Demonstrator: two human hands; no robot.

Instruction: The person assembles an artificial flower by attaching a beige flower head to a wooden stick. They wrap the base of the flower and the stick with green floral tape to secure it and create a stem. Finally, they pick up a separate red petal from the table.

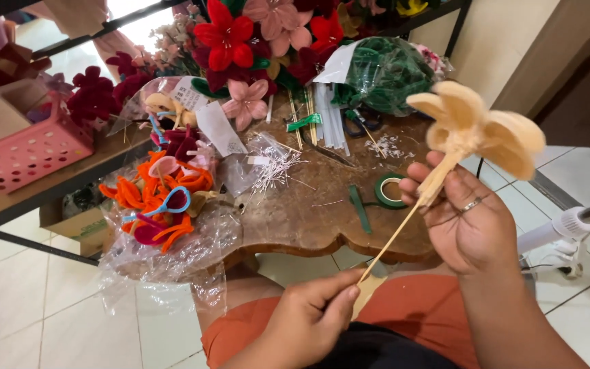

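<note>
- Our right hand (469, 219) closes around the cream flower (476, 126) just below its petals, holding it upright.
- Our left hand (312, 318) pinches the wooden stick (394, 239) low, steadying it.

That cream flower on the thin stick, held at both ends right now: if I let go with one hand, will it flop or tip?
Likely top-heavy: the cream flower spreads wide above the right hand, while the thin stick looks slender, so it may tip toward the bloom. The stick runs straight down to the left hand, so probably stiff. The fuzzy petals look soft and light.
</note>
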